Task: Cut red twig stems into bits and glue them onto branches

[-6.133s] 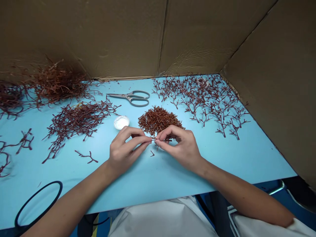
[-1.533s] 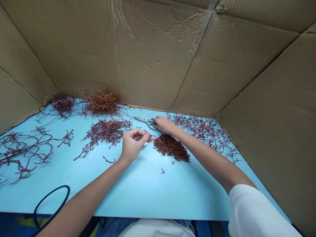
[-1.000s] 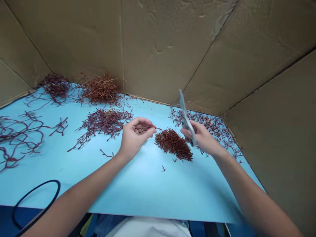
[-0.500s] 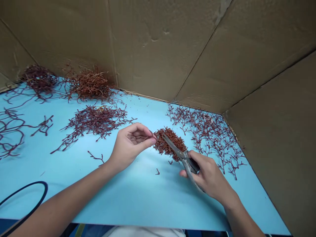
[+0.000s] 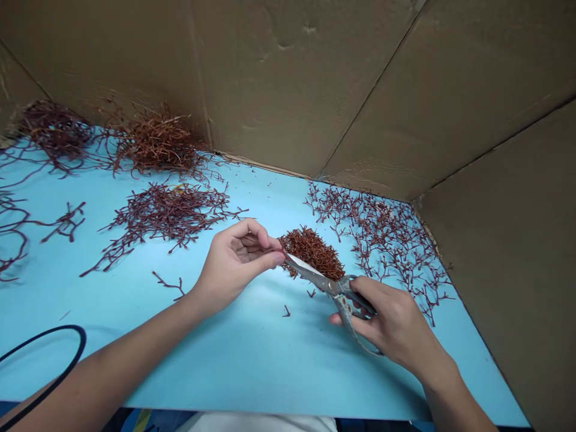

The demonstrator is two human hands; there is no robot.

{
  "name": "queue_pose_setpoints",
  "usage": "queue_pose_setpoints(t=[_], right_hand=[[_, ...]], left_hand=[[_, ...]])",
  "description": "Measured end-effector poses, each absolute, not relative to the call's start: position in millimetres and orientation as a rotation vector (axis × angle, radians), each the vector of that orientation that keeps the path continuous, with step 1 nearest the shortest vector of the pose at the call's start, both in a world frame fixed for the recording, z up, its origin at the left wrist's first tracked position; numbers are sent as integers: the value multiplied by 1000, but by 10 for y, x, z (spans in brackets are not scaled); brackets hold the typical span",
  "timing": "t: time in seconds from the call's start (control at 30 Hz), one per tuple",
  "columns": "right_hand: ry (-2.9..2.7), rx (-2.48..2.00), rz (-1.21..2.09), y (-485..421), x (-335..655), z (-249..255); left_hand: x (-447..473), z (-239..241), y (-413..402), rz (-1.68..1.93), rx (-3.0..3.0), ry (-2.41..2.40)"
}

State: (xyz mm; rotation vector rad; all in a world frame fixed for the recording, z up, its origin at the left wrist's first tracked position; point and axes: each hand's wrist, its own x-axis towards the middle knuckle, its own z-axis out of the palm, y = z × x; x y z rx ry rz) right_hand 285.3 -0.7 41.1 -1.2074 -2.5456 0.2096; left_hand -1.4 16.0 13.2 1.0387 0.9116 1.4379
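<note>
My left hand (image 5: 236,258) pinches a thin reddish-brown strand between thumb and fingers; most of the strand is hidden by the hand. Around the grips of a pair of metal scissors (image 5: 332,285) my right hand (image 5: 398,324) is closed. The blade tips point left and reach my left fingertips, where the strand's end sits. Just behind the blades lies a dense heap of short rust-brown clippings (image 5: 315,249). Two small forked bits, one of them this clipping (image 5: 287,311), rest on the blue table in front of the heap.
Branched dark-red pieces (image 5: 382,234) spread across the right side. A pile of similar pieces (image 5: 166,210) lies left of centre, with tangled bundles (image 5: 157,141) behind it. Cardboard walls (image 5: 270,78) enclose the back and right. A black cable loop (image 5: 78,336) crosses the lower left.
The scissors have moved from above the clippings heap down to the left fingertips, and their blades look nearer the strand. My left hand has hardly moved; the view has shifted slightly.
</note>
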Motion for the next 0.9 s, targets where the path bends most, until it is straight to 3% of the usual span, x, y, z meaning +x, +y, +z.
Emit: queue_pose_setpoints(t=[0.37,0.9], right_hand=[[-2506,-1228,193,-60,2810,323],[-2537,-1192,-291,-180,2636,316]], left_hand=[[27,150,119,1475,1013,905],[69,35,51,1449,774,750]])
